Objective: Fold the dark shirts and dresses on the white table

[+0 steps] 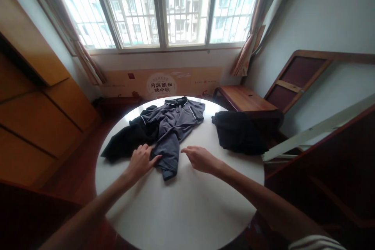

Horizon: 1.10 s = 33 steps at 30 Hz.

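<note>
A grey polo shirt (172, 125) with a dark collar lies crumpled on the round white table (181, 207), partly over a black garment (124, 144) to its left. My left hand (140, 161) rests at the shirt's near edge, fingers loosely curled, index finger touching the grey cloth. My right hand (200, 159) hovers just right of the shirt's lower end, fingers stretched toward it and holding nothing.
A folded black garment (238, 132) lies at the table's right edge. Behind it stands a wooden bench (244, 99). Wooden cabinets (35, 97) line the left wall, a framed panel (295, 80) leans at right, and a barred window (164, 6) fills the back.
</note>
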### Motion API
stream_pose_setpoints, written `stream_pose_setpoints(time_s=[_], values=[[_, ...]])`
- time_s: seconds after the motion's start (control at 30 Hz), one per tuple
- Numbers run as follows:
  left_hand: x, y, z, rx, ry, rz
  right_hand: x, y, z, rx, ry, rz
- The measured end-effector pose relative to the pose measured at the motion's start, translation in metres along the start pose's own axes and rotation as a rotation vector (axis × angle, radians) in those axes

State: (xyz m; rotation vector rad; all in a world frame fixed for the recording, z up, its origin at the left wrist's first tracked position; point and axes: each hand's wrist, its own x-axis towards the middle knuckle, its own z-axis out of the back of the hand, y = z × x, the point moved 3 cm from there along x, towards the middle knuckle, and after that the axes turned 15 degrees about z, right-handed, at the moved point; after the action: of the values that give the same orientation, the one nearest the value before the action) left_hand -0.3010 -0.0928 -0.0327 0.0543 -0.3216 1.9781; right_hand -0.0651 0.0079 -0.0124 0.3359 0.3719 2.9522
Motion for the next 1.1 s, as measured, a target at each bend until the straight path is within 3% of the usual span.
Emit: stream_pose_setpoints(time_s=[0.17, 0.3, 0.37, 0.57, 0.7, 0.87, 0.97, 1.1], values=[[-0.012, -0.033, 0.024, -0.336, -0.131, -0.207, 0.007, 0.006, 0.017, -0.049, -0.071, 0.031], [-0.044, -0.087, 0.045, -0.488, -0.036, -0.650, 0.003, 0.011, 0.028, -0.004, -0.057, 0.148], [-0.053, -0.100, 0.049, -0.501, 0.021, -0.734, -0.009, 0.010, 0.031, 0.025, -0.043, 0.158], [-0.029, -0.072, 0.014, -0.339, 0.089, -0.352, -0.068, 0.007, 0.027, 0.036, -0.131, 0.132], [-0.010, -0.062, -0.007, -0.219, 0.104, -0.090, -0.084, 0.013, 0.015, -0.030, -0.112, 0.167], [0.004, -0.052, 0.007, -0.169, 0.138, 0.073, -0.090, 0.011, 0.021, -0.054, -0.138, 0.182], [0.004, -0.012, 0.027, -0.426, 0.144, 0.262, -0.113, 0.003, 0.038, -0.049, -0.206, 0.182], [-0.024, 0.063, 0.031, -0.810, 0.454, 0.502, -0.166, -0.002, 0.058, 0.019, -0.171, 0.107]])
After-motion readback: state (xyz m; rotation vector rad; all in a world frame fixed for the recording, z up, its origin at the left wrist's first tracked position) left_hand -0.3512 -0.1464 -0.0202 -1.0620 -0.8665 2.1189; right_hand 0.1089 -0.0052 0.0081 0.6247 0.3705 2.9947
